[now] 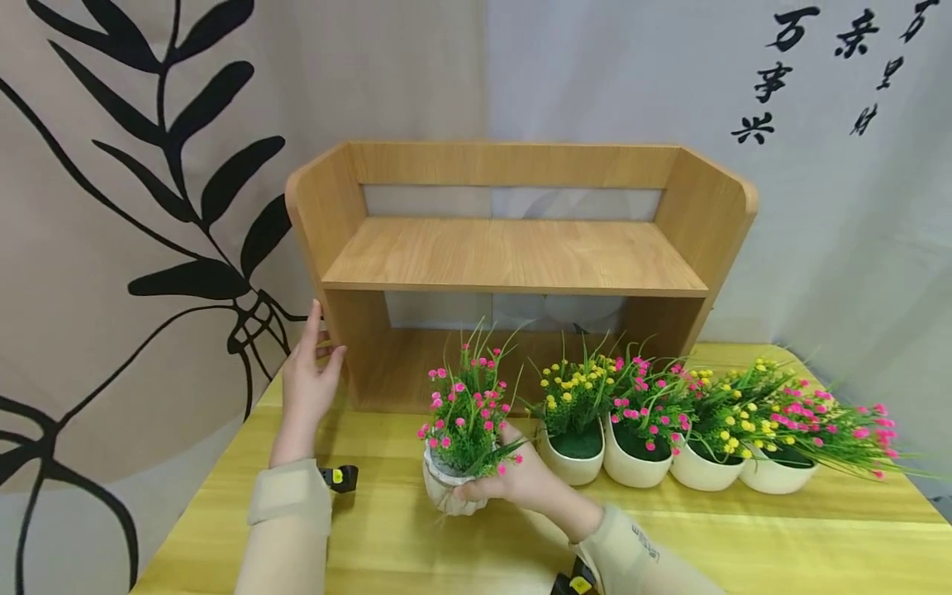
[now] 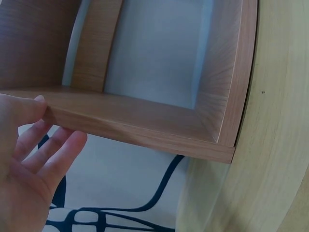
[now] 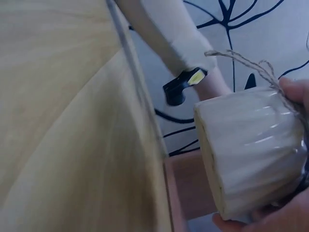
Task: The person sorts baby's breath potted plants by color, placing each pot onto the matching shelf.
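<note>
My right hand [image 1: 516,475] grips a potted plant of pink flowers and green grass blades [image 1: 468,405], its fingers and thumb around the pot. This pot [image 3: 251,150] is white, pleated and tied with twine [image 3: 251,65]; in the head view it stands in front of the shelf, and the right wrist view shows it raised off the table. My left hand [image 1: 308,380] holds the left side panel of a two-tier wooden shelf [image 1: 513,256]. In the left wrist view, the thumb is at the panel's front edge [image 2: 140,133] and the other fingers lie along its outer face.
Several white pots with yellow and pink flowers [image 1: 643,454] stand in a row at the right, before the shelf's right part; the rightmost plant [image 1: 825,430] leans outward. The wood-grain table [image 1: 387,537] lies under everything. Printed curtains [image 1: 610,74] hang behind.
</note>
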A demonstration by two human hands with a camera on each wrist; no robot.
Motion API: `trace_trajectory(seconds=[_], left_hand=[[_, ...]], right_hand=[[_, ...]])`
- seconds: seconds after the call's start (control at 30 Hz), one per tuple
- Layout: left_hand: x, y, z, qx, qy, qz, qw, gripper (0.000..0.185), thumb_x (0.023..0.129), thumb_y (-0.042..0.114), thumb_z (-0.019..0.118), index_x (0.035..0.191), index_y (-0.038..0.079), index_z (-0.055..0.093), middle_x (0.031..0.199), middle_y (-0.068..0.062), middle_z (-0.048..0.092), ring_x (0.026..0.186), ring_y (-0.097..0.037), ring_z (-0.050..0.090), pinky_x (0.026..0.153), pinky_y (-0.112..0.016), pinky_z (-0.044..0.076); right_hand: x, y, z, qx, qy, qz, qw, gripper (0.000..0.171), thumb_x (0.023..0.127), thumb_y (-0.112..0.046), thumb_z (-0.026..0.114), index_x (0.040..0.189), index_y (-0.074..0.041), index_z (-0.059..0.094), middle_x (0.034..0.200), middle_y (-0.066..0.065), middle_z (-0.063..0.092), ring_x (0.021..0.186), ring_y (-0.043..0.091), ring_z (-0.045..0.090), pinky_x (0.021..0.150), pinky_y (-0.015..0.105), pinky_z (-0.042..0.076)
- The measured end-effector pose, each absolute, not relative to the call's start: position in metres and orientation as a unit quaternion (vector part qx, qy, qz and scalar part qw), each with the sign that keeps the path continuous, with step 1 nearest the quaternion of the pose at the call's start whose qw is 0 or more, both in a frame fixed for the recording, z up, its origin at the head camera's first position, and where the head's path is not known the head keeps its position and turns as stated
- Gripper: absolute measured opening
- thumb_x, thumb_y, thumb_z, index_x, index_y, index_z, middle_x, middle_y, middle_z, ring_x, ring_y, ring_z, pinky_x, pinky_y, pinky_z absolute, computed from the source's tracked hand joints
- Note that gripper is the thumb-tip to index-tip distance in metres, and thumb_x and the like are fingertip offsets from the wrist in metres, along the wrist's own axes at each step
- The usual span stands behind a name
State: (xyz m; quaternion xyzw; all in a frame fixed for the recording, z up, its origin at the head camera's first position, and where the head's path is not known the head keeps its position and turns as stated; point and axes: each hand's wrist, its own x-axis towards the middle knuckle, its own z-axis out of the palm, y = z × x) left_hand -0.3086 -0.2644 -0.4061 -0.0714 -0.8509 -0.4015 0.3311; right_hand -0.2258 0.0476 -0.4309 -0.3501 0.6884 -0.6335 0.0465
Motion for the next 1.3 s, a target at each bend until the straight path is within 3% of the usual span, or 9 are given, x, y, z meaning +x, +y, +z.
trace_trajectory(seconds=[0.63, 1.3], left_hand=[[-0.31, -0.265, -0.41, -0.085, -0.849, -0.405, 0.33, 0.086, 0.093, -0.003, 0.059, 0.156, 0.035, 0.016, 0.126, -0.027, 0.053, 0.106, -0.041, 0.058, 0.08, -0.055, 0.054], [-0.308, -0.267, -0.404, -0.074, -0.851, -0.408, 0.321, 0.084, 0.094, 0.0, 0.059, 0.155, 0.038, 0.015, 0.127, -0.027, 0.052, 0.104, -0.041, 0.058, 0.082, -0.054, 0.054]], right_hand=[[-0.197, 0.061, -0.387, -0.366, 0.712, -0.599, -0.004, 0.065, 0.063, -0.003, 0.087, 0.122, -0.001, 0.059, 0.116, 0.008, 0.066, 0.106, 0.013, 0.06, 0.096, 0.031, 0.048], [-0.193, 0.077, -0.356, -0.385, 0.756, -0.529, 0.002, 0.067, 0.067, -0.012, 0.082, 0.126, 0.003, 0.054, 0.12, 0.01, 0.062, 0.111, 0.016, 0.056, 0.1, 0.033, 0.045]])
